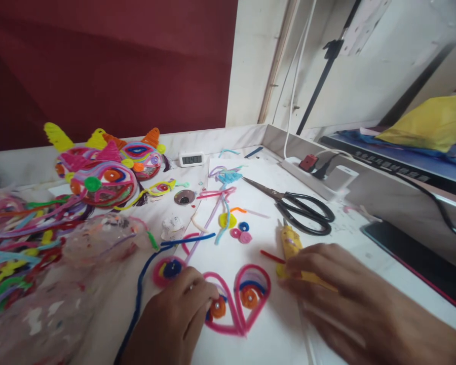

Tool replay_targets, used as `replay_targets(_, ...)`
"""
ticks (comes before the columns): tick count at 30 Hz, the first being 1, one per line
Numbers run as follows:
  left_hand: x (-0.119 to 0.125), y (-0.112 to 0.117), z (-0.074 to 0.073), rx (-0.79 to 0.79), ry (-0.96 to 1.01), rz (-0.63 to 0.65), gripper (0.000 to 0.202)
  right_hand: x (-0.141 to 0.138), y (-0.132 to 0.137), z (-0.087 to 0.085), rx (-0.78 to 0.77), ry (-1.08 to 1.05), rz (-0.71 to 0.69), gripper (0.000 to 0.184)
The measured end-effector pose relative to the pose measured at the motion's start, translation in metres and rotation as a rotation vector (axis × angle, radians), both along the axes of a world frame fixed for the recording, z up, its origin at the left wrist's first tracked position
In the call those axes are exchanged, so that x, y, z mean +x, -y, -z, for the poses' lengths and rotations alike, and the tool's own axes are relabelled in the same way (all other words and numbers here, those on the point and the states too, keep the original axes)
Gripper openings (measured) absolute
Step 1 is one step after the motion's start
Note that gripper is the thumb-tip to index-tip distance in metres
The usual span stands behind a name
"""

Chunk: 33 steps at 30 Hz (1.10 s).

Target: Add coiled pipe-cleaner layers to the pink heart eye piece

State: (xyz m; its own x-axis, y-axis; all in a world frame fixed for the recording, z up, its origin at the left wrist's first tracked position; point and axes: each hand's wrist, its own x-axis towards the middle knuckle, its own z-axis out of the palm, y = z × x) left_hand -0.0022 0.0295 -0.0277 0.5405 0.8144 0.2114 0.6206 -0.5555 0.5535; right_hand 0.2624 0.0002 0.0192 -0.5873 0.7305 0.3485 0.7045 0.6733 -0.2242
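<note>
My left hand (pixel 175 314) is closed, thumb and forefinger pressed at the upper edge of the left teardrop-shaped pipe-cleaner eye (pixel 217 307), hiding part of it. Beside it lies a matching pink-outlined eye (pixel 251 298) with an orange coil and a small bead at its centre. On the right, my right hand (pixel 334 289) curls its fingers round a yellow tube (pixel 290 242), whose tip points away from me. Yellow also shows between those fingers. A short red pipe-cleaner piece (pixel 271 256) sits by the fingertips. Left of the eyes is a pink and blue coil (pixel 171 268).
Black-handled scissors (pixel 306 208) lie behind the tube, a dark phone-like slab (pixel 418 263) to the right. Loose pipe cleaners (pixel 15 258) and plastic bags fill the left. Finished colourful masks (pixel 102 177) and a small clock (pixel 191 159) stand at the back. A power strip (pixel 315 175) lines the edge.
</note>
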Motion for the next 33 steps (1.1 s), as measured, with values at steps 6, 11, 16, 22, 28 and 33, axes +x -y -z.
replay_targets(6,0.000,0.000,0.001,-0.021,-0.006,0.006,0.025,-0.050,-0.015,-0.014,-0.165,0.261,-0.207,0.033)
replay_targets(11,0.000,0.000,0.003,-0.001,-0.007,-0.006,0.023,-0.058,-0.021,-0.010,-0.213,0.287,-0.245,0.027)
replay_targets(16,0.000,-0.001,0.003,0.009,-0.013,0.000,0.022,-0.058,-0.023,-0.008,-0.233,0.256,-0.230,0.024)
replay_targets(22,0.000,0.000,0.003,-0.001,-0.030,0.002,0.023,-0.057,-0.022,-0.011,-0.301,0.238,-0.204,0.024)
replay_targets(28,0.001,-0.001,0.005,-0.035,-0.061,0.021,0.028,-0.054,-0.021,-0.013,-0.314,0.204,-0.194,0.019)
replay_targets(33,0.001,-0.001,0.005,-0.040,-0.092,0.024,0.027,-0.053,-0.022,-0.005,-0.282,0.197,-0.279,0.023)
